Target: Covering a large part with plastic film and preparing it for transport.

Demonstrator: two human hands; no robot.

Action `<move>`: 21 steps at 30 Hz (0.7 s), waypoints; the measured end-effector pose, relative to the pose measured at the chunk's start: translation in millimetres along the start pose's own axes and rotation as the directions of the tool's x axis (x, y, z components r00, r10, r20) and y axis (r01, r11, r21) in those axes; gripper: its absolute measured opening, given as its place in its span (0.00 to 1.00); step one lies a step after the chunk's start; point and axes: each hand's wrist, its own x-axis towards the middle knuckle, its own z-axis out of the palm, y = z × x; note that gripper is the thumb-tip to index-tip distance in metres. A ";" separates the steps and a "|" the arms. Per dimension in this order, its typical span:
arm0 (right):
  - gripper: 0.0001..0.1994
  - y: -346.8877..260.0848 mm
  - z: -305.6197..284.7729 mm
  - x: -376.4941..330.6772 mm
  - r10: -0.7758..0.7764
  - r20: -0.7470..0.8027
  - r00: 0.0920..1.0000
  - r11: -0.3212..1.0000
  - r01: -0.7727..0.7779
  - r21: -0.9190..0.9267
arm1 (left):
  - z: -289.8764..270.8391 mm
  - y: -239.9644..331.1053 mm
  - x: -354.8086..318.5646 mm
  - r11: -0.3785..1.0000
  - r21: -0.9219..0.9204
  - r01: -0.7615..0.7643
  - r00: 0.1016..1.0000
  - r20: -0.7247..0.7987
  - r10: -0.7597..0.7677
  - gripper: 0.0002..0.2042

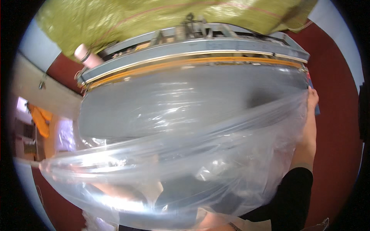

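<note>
A large sheet of clear plastic film [169, 158] stretches across the view between my two hands, with creases running from one side to the other. At the far right, my right hand [313, 97] is closed on the film's edge, beside the corner of a dark grey flat surface [192, 96]. My left hand [45, 166] is at the far left, where the film gathers to a point; it looks closed on the film, though glare and blur soften its fingers. Through the film my left forearm [119, 190] shows. The film covers the near part of the grey surface.
Behind the grey surface runs a metal frame [200, 45] with an orange strip [185, 63]. A pink bottle [88, 57] stands at its left end. Yellow-green woven sheeting [154, 15] hangs at the back. An orange cloth [41, 119] is at the left.
</note>
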 end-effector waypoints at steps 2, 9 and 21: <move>0.18 -5.0 2.0 -5.1 0.005 0.010 1.000 0.998 -0.004 -0.066 | -33.2 27.4 -21.8 0.974 0.224 -0.015 0.969 -0.238 0.070 0.11; 0.22 19.0 -11.8 11.2 0.007 0.025 1.000 0.981 -0.002 -0.196 | -156.5 116.5 -103.1 0.633 0.735 0.241 0.524 -0.648 0.553 0.13; 0.24 14.0 -4.3 11.8 0.089 0.095 0.992 0.949 -0.056 -0.310 | -224.0 74.2 41.5 -0.560 0.798 0.220 0.956 -0.063 0.285 0.08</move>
